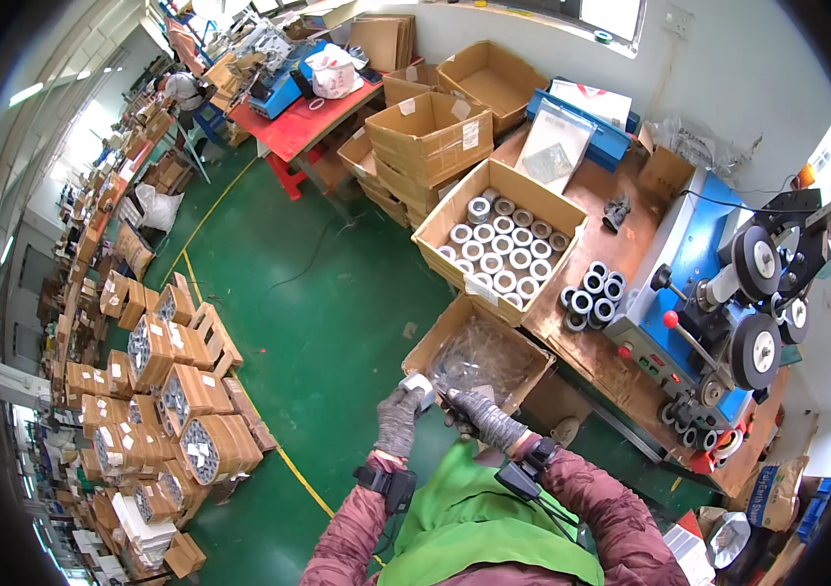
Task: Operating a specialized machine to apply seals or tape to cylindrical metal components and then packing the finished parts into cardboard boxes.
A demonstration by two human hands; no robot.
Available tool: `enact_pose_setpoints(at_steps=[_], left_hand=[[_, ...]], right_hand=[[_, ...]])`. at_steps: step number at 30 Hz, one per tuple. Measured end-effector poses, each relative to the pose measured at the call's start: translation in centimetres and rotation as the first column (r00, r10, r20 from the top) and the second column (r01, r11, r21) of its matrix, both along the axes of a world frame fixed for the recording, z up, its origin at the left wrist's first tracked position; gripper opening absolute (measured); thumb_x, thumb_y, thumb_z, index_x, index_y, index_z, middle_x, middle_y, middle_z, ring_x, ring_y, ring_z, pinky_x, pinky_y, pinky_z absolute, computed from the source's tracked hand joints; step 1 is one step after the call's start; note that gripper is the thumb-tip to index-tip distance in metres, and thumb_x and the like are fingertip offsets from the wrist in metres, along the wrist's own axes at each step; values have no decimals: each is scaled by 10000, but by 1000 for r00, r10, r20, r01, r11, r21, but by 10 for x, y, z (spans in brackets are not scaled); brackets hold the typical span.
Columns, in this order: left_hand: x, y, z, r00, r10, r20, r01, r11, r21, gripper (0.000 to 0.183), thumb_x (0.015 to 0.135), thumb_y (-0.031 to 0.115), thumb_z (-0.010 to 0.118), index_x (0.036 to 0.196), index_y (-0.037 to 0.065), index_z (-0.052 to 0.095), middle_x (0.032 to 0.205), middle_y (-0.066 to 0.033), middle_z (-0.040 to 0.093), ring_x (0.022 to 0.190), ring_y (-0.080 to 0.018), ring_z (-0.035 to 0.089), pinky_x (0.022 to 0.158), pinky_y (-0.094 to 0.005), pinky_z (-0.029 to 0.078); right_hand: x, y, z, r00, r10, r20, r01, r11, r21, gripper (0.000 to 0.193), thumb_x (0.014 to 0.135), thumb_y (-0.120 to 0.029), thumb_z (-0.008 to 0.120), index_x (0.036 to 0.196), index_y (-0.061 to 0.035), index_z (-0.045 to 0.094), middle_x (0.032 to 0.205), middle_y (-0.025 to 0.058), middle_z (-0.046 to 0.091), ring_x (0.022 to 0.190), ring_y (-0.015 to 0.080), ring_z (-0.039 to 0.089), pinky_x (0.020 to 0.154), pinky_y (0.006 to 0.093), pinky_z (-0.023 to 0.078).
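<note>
In front of my green apron, my left hand [398, 420], in a grey knitted glove, grips a small white roll [417, 389] with a pale face turned up. My right hand [484, 418], gloved the same way, is just right of that roll with its fingers curled together. Whatever lies in those fingers, if anything, is too small to make out. Just beyond both hands sits an open cardboard box [425, 344] holding crumpled clear plastic film [479, 359]. Above it, on the bench edge, a larger carton [422, 237] holds several upright grey-white rolls [501, 244].
The wooden bench [572, 356] carries a cluster of dark-sided rolls [593, 295] and a blue machine [664, 303] with black wheels [756, 361] at right. Behind are stacked cartons [430, 137] and a red table [289, 127]. Boxes of rolls [203, 449] stand on the green floor at left.
</note>
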State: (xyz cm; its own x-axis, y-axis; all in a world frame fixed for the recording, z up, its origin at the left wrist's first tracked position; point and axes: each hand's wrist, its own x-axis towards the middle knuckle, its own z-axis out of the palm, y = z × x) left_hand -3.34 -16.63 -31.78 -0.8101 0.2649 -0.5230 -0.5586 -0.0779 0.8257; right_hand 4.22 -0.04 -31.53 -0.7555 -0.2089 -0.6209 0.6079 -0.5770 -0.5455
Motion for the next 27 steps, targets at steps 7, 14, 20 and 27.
enact_pose_setpoints(at_steps=[7,14,20,27], left_hand=[[11,6,2,986,-109,-122,94,988,-119,283,811,132,629,1037,-36,608,924,-45,608,804,-141,577,715,-280,484],[16,-14,-21,999,45,-13,-46,998,-35,341,808,177,635,1066,-38,575,984,-119,591,905,-259,589,793,-463,533],[45,-47,-28,988,136,70,-121,975,-184,353,777,172,658,1057,-32,585,973,-111,590,873,-247,596,744,-429,547],[42,-27,-47,990,-73,119,95,977,-193,373,774,152,670,1091,-5,552,1018,-125,590,913,-279,586,773,-484,520]], right_hand=[[1,2,-20,980,-201,6,200,978,68,257,917,-335,508,945,-88,570,646,5,553,410,96,449,358,233,393],[88,110,-100,788,-564,247,547,825,141,180,859,-271,576,868,-94,606,622,17,550,402,113,446,405,254,414],[232,245,-259,784,-615,84,413,617,670,183,815,-179,648,992,-141,621,637,-9,537,508,118,491,443,297,439],[345,285,-342,942,-336,12,-60,-133,989,216,877,-240,474,901,-93,630,692,127,622,593,275,605,550,429,488]])
